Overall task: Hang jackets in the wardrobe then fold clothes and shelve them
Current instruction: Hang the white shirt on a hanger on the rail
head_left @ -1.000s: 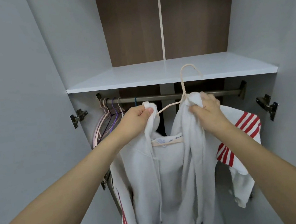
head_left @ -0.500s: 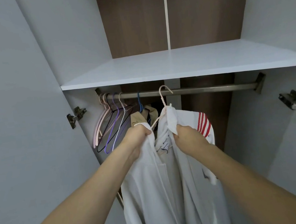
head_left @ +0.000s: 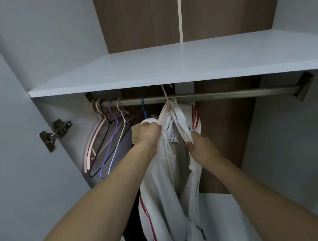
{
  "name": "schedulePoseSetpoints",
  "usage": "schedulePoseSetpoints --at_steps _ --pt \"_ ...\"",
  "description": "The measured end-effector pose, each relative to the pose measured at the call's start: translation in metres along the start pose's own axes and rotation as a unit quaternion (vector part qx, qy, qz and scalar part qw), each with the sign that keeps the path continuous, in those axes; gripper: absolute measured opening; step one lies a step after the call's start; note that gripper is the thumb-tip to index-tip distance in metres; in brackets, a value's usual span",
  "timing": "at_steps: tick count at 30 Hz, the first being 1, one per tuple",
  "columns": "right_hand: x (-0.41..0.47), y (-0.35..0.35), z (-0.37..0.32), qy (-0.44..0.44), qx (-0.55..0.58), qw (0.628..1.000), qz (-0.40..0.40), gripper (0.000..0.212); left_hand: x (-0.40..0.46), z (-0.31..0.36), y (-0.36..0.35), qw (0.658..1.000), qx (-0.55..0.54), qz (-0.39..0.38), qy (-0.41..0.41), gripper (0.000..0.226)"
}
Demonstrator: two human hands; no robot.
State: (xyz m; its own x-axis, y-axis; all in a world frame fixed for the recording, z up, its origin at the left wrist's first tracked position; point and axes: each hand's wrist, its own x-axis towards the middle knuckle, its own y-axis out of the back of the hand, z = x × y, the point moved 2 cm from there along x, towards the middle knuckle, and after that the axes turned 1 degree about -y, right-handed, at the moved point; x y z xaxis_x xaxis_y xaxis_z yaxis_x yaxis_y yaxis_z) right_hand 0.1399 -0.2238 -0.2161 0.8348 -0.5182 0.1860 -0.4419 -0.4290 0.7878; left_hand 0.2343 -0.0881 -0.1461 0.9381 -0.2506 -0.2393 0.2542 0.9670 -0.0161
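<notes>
Gripping the white red-striped jacket [head_left: 172, 177] with both hands [head_left: 149, 132] [head_left: 200, 145] just below the rail [head_left: 230, 93], we judge its hanger hook [head_left: 166, 93] is reaching that rail, with release, folding and shelving left.

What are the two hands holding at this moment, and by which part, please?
Both grip the white jacket near its collar: left hand on one front edge, right hand on the other.

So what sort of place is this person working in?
Most likely the inside of a home wardrobe: a metal hanging rail under a white shelf, empty wire hangers at its left end, and a white jacket with red stripes held in both hands.
</notes>
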Motion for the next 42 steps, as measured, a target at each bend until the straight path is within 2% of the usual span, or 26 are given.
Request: schedulePoseSetpoints --at_steps 2,6,8,10,11,13,15,16,18,20,23,26,29,30,34,38,40,42 --pt "0.006 -0.023 0.021 -0.010 0.029 0.999 -0.008 0.014 0.017 -0.020 -0.007 1.000 0.006 0.004 0.000 0.035" --pt "0.012 -0.075 0.063 -0.037 0.109 0.993 0.022 0.033 0.048 -0.064 -0.015 0.999 0.019 0.010 -0.027 0.035" --pt "0.018 -0.098 0.081 -0.054 0.140 0.987 0.050 0.036 0.060 -0.081 -0.013 0.993 0.069 0.017 -0.094 0.039" --pt "0.025 -0.121 0.098 -0.063 0.170 0.980 0.077 0.030 0.069 -0.088 -0.010 0.962 0.195 0.054 -0.181 0.040" --pt "0.029 -0.132 0.105 -0.066 0.181 0.978 0.084 0.028 0.073 -0.089 -0.009 0.928 0.282 0.077 -0.231 0.039" --pt "0.038 -0.158 0.120 -0.073 0.197 0.974 0.086 0.030 0.077 -0.087 -0.009 0.818 0.445 0.140 -0.337 0.035" --pt "0.045 -0.186 0.136 -0.078 0.194 0.975 0.074 0.031 0.077 -0.086 -0.011 0.705 0.540 0.210 -0.408 0.037" --pt "0.047 -0.201 0.143 -0.077 0.196 0.975 0.065 0.029 0.077 -0.088 -0.012 0.665 0.567 0.241 -0.422 0.041" --pt "0.050 -0.232 0.158 -0.073 0.216 0.972 0.049 0.023 0.077 -0.098 -0.013 0.608 0.609 0.283 -0.424 0.052" --pt "0.047 -0.265 0.175 -0.065 0.240 0.968 0.024 0.022 0.075 -0.117 -0.013 0.564 0.634 0.318 -0.424 0.064" --pt "0.038 -0.310 0.209 -0.044 0.286 0.957 0.018 0.020 0.068 -0.164 -0.012 0.492 0.637 0.356 -0.474 0.075" --pt "0.036 -0.338 0.239 -0.010 0.309 0.949 0.061 0.010 0.070 -0.230 -0.012 0.412 0.641 0.344 -0.549 0.085" --pt "0.040 -0.355 0.255 0.039 0.304 0.947 0.093 0.011 0.088 -0.306 -0.010 0.350 0.680 0.310 -0.566 0.084" --pt "0.039 -0.361 0.260 0.045 0.308 0.946 0.095 0.015 0.095 -0.331 -0.009 0.344 0.694 0.294 -0.559 0.083" --pt "0.039 -0.384 0.282 0.001 0.349 0.935 0.064 0.032 0.118 -0.412 0.001 0.362 0.737 0.226 -0.525 0.076" --pt "0.037 -0.405 0.304 -0.058 0.344 0.937 0.008 0.024 0.132 -0.468 0.013 0.367 0.747 0.175 -0.526 0.066" --pt "0.026 -0.418 0.315 -0.069 0.338 0.939 0.005 0.027 0.135 -0.497 0.017 0.394 0.731 0.156 -0.535 0.063" --pt "0.010 -0.429 0.327 -0.067 0.342 0.937 0.018 0.032 0.135 -0.526 0.019 0.453 0.696 0.135 -0.541 0.061"
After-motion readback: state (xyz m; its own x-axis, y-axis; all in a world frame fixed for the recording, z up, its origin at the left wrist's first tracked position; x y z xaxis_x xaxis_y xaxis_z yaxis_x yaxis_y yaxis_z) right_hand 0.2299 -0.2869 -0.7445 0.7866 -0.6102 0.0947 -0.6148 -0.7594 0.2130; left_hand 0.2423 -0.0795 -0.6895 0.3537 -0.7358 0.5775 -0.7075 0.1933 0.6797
